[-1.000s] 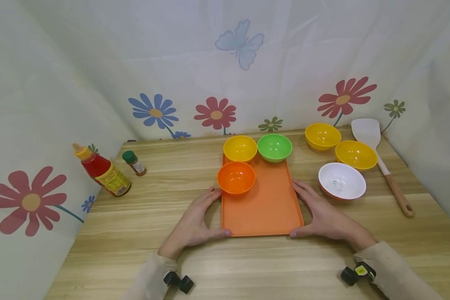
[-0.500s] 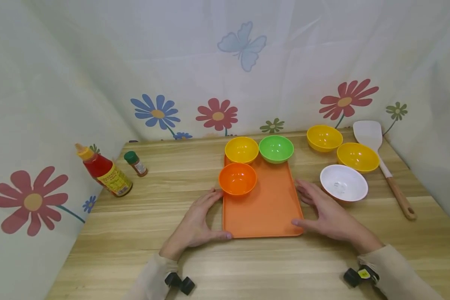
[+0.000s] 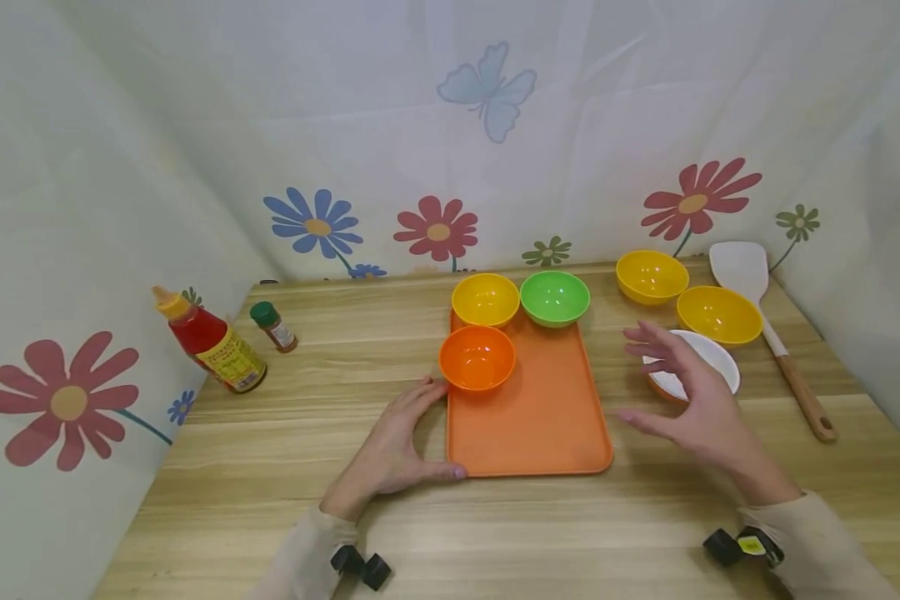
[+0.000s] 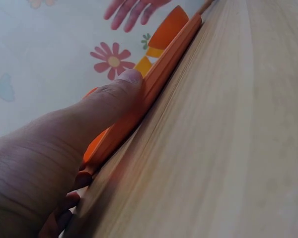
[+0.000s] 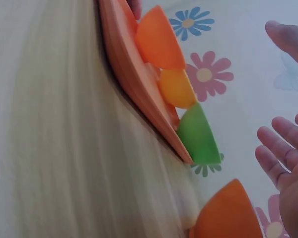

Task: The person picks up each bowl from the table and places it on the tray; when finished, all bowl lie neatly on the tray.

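My left hand (image 3: 392, 446) rests against the left side of an orange tray (image 3: 532, 433). Its thumb lies straight on the tray's near-left corner, and the fingers touch the side rim. On the tray's left part sits an orange bowl (image 3: 477, 358); a yellow bowl (image 3: 485, 300) and a green bowl (image 3: 555, 298) stand at its far end. My right hand (image 3: 708, 408) is raised right of the tray, fingers spread and holding nothing. It partly hides a bowl with white inside and orange outside (image 3: 708, 358). In the right wrist view, a gap separates the right hand (image 5: 293, 163) from the tray.
Two more yellow bowls (image 3: 652, 277) stand at the back right, beside a white spatula with a wooden handle (image 3: 798, 392). A red sauce bottle (image 3: 217, 346) and a small green-capped spice jar (image 3: 273, 327) stand at the left. A flowered curtain (image 3: 345, 125) closes off the back.
My right hand has let go of the tray's right edge and moved right and up, in front of the white-lined bowl. The left hand stays against the tray, and the bowls keep their places.
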The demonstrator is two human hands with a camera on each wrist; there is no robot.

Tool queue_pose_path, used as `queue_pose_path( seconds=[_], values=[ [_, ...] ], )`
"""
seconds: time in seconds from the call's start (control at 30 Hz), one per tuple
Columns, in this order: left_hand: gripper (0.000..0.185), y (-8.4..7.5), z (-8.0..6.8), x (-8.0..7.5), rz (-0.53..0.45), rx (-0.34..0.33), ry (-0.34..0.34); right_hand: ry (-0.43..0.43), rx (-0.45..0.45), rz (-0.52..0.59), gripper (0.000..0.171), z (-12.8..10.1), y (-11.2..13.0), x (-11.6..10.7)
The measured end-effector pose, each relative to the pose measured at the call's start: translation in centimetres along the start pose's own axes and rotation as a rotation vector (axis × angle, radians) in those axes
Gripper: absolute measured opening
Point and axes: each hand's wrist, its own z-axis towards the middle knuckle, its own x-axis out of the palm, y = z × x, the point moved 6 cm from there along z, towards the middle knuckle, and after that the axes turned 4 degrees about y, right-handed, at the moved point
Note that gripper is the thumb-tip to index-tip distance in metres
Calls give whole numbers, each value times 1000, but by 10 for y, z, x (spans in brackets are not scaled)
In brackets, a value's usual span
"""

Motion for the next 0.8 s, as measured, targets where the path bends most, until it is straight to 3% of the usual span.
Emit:
queue_pose_path(
  seconds=[0.47,0.8],
  values=[
    [120,1,0,1,-1,-14,14,-184,219,-39,113,-13,-32,-55],
    [121,4,0,2,8,-26,23,-232,353,-91,111,-35,-57,-74]
  ],
)
